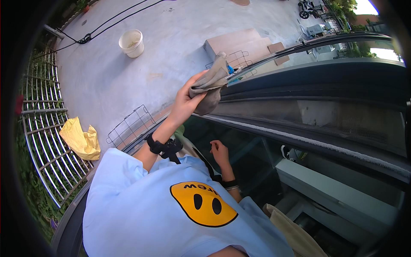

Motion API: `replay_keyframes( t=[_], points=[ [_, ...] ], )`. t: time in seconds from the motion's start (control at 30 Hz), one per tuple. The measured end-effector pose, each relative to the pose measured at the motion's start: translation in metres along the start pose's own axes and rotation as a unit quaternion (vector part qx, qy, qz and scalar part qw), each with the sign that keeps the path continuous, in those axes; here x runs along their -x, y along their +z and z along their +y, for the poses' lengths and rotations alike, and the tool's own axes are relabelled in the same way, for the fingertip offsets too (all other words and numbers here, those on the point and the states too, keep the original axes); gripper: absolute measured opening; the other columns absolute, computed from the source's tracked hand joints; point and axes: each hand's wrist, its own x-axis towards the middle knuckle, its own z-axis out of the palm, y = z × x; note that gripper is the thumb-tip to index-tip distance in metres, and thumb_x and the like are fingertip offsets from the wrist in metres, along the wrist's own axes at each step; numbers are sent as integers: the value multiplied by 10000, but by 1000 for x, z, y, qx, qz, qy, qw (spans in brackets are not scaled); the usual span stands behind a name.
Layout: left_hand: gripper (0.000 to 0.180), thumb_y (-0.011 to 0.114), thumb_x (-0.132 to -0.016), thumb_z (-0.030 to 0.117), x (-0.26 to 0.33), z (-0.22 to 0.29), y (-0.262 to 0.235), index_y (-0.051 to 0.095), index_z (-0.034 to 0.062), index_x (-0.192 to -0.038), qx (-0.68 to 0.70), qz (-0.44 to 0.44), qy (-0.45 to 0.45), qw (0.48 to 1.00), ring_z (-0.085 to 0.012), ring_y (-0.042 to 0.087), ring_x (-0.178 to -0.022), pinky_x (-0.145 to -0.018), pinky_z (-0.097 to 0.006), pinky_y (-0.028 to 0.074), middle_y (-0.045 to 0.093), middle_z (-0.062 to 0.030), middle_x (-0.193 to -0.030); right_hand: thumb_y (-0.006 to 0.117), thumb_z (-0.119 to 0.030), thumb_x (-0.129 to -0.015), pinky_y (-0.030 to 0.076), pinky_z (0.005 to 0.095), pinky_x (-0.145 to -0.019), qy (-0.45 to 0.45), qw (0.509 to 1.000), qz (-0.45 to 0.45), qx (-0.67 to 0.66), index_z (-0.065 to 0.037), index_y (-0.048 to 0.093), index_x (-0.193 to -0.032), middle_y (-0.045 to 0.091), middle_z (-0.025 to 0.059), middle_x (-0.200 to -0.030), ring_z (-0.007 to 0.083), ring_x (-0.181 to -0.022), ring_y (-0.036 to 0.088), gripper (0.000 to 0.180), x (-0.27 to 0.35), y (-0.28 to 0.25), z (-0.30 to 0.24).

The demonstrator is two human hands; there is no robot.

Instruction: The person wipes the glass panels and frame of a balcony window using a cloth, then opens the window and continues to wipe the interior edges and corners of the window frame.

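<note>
My left hand point(185, 102) is raised and shut on a crumpled grey cloth point(210, 83). It presses the cloth against the upper edge of a black car's point(325, 85) window frame. A black strap sits on that wrist. Lower down, my right hand point(219, 152) rests on the dark window glass point(252, 147) with its fingers loosely bent and nothing in it. A thin bracelet is on its wrist. My pale blue shirt with a yellow smiley print fills the lower middle of the view.
Beyond the car lies a concrete yard with a white bucket point(131, 43), a yellow bag point(80, 139), wire racks point(130, 126), flat cardboard boxes point(239, 43) and a black cable point(85, 38). A metal fence point(43, 124) and plants border the left side.
</note>
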Motion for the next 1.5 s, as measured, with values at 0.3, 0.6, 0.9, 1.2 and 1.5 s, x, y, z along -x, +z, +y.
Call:
replay_keyframes(
  t=[0.3, 0.6, 0.9, 1.2, 1.5],
  points=[
    [478, 545, -714, -83, -20, 20, 6, 522, 85, -1161, -148, -96, 39, 984, -215, 541, -1010, -872, -288, 409, 553, -85, -1109, 481, -112, -865, 451, 268, -541, 3, 999, -26, 32, -30, 582, -938, 595, 80, -633, 151, -583, 603, 149, 4, -2, 10],
    [477, 557, -687, -105, -81, 68, 71, 534, 52, -1136, -137, -119, 263, 948, -241, 522, -1063, -899, -309, 415, 554, -89, -1128, 475, -78, -872, 419, 236, -510, -26, 999, 18, -23, -25, 582, -942, 553, 61, -586, 101, -539, 553, 139, -1, -5, -20],
    [439, 608, -718, 35, -126, 122, 135, 547, 112, -1146, -115, -88, 545, 826, -254, 479, -1085, -894, -350, 385, 487, -98, -1227, 467, -90, -874, 419, 248, -519, -46, 997, 49, -28, -36, 585, -943, 560, 58, -588, 110, -549, 552, 147, -6, -13, -24],
    [499, 563, -683, 19, -127, 83, 136, 526, 114, -1172, -179, -145, 500, 835, -310, 419, -1159, -940, -396, 343, 364, -158, -1336, 462, -101, -869, 426, 257, -526, -34, 997, 71, -18, -34, 583, -941, 570, 73, -595, 144, -560, 578, 156, -21, -15, -8],
    [496, 587, -634, -14, -96, 20, 97, 552, 97, -1116, -261, -169, 406, 859, -332, 486, -1050, -863, -391, 414, 410, -175, -1275, 477, -116, -865, 441, 278, -524, -57, 997, 59, -14, -35, 583, -917, 586, 86, -608, 169, -555, 589, 143, -30, -4, -12]
  ],
)
